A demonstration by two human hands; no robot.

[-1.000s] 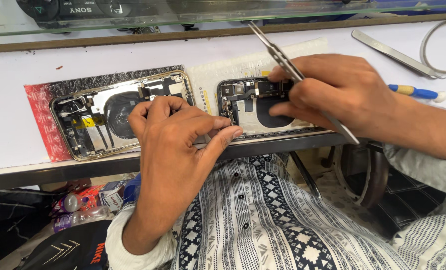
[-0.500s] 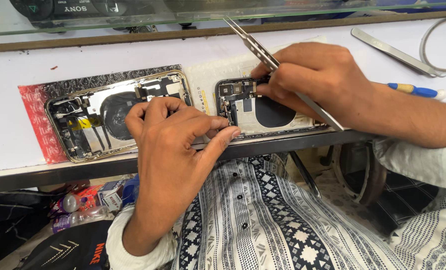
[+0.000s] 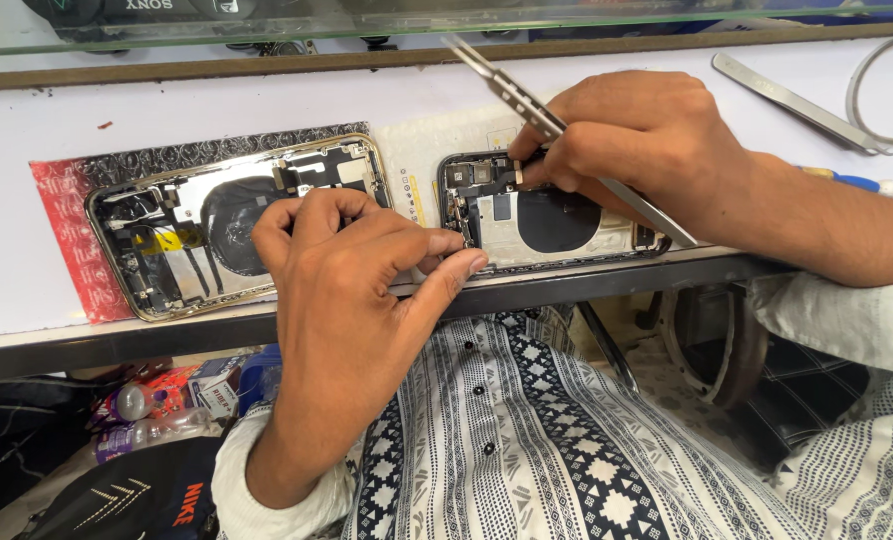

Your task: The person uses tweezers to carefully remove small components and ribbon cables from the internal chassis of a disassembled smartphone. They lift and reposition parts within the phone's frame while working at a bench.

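On a white bench [image 3: 27, 140] under a glass shelf [image 3: 267, 35], right hand [image 3: 637, 140] fingers pinch tweezers [image 3: 527, 100].

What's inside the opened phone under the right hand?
Inside the opened phone: a dark round coil, small components at its left end. The right hand, holding tweezers, covers its upper edge.

Opened phone housing [image 3: 547, 215] lying flat at the bench's near edge, black round coil at centre, small parts at its left end, slim metal tweezers [image 3: 527, 105] angled across its far-left corner
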